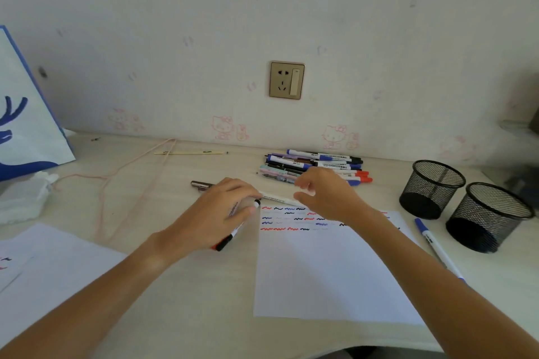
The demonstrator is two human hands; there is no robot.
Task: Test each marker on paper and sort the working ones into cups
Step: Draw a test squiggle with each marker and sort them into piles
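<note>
Nearest: white test paper (pixel 329 271) flat on the table (pixel 189 285), rows of red, blue and black squiggles along its far edge, plenty of blank sheet toward the near edge.

Left hand (pixel 221 216) curled round a white marker with a red end (pixel 230 237), black tip showing by the thumb at the paper's left edge. Right hand (pixel 326 195) hovering just above the squiggles, fingers loosely bent, thumb and forefinger apart over another white marker (pixel 277 198) lying between the hands; contact not clear.

Best, by the look of it: grip low on the barrel, draw a short stroke on blank paper clear of old marks, judge the ink, then cap firmly.

To the right, a blue-capped marker (pixel 437 248) lying beside the paper. Beyond it, two black mesh cups (pixel 431 189) (pixel 493 218), touching, apparently empty.

Farthest, the pile of markers (pixel 315 166) against the wall.
</note>
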